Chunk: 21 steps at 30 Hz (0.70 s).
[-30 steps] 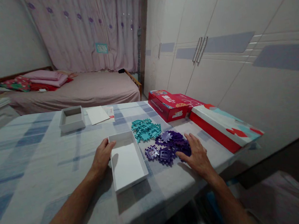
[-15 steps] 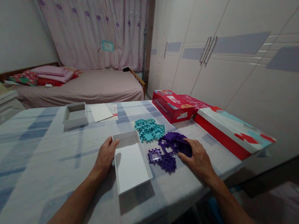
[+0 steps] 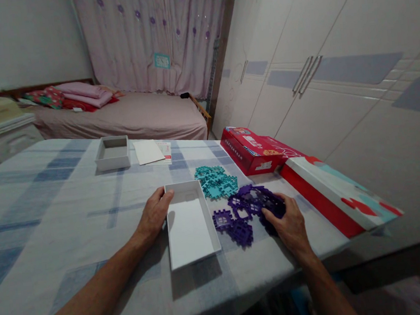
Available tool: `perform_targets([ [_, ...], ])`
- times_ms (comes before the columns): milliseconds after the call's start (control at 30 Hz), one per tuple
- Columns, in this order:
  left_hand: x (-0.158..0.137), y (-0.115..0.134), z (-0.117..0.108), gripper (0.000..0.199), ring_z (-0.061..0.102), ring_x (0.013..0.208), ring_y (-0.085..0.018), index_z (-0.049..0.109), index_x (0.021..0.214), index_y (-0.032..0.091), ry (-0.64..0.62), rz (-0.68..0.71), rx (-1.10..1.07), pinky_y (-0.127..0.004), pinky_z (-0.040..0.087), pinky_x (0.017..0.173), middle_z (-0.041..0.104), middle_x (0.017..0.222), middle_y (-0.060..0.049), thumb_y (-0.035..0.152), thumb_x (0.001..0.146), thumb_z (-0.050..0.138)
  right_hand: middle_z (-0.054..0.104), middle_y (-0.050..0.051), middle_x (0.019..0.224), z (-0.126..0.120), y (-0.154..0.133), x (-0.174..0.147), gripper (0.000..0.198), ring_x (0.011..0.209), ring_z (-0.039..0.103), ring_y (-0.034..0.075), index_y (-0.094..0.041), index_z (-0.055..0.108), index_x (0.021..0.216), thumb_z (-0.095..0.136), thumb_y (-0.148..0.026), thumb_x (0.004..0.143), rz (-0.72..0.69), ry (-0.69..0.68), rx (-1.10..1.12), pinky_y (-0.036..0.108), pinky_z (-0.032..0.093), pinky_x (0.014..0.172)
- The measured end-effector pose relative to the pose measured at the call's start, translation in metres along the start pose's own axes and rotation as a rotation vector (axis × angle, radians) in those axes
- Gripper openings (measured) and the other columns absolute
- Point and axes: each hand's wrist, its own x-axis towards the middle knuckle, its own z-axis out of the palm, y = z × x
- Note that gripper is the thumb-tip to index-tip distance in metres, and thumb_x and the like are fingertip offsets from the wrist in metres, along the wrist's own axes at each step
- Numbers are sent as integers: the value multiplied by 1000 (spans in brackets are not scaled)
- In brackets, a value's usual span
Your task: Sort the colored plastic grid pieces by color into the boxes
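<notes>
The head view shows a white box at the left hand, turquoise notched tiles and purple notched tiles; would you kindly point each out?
White box (image 3: 190,226): head view, bare inner floor.
Turquoise notched tiles (image 3: 217,183): head view, middle of the pile.
Purple notched tiles (image 3: 257,199): head view, upper part of the pile.

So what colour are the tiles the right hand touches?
The notched plastic tiles are dark purple; best seen in the head view.

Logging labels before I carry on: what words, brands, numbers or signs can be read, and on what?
Nothing is legible enough to quote.
Red box: white lettering on top, print along one side, end label; all too blurred.
Printed sheet: print too small.
Teal-framed panel: marks too small.
White box in the left hand, purple pieces: no lettering visible.
</notes>
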Motion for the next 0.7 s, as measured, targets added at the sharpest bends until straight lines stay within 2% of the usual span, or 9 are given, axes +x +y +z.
perform_targets([
  [167,3,-4,0,32,57,73,-21,63,80,19,9,29,21,-30,42,67,64,73,-1,48,77,51,58,8,111,-10,-4,9,53,104,55,26,-20,55,117,66,-46,73,63,106,15,43,43,94],
  [267,4,-6,0,31,57,73,-21,63,82,18,4,43,31,-30,42,67,64,75,-2,47,79,50,59,7,113,-18,-24,12,54,104,56,25,-21,54,119,68,-46,73,59,94,97,42,43,93],
  [367,3,-7,0,32,57,75,-22,63,84,18,2,37,25,-31,43,69,65,77,-3,47,80,49,59,5,113,-21,-61,11,50,104,57,23,-24,53,119,68,-40,74,-37,-34,213,39,45,93],
  [467,2,-7,0,34,55,73,-22,62,80,20,40,30,20,-32,43,69,63,72,-2,51,81,49,58,4,114,-18,-102,12,50,105,56,21,-26,51,120,69,-28,74,-244,-242,274,36,46,93],
  [567,1,-5,-1,39,55,72,-22,59,74,21,32,52,16,-34,45,72,62,72,-3,56,82,46,55,5,115,-5,-135,13,52,107,54,21,-24,50,121,69,-19,73,-452,-441,284,35,46,93],
  [700,-2,0,-3,45,56,77,-22,58,75,21,-31,145,32,-36,45,77,64,81,-5,61,84,40,53,10,120,18,-160,12,58,110,53,23,-17,48,126,71,-19,73,-575,-579,238,37,46,96],
])
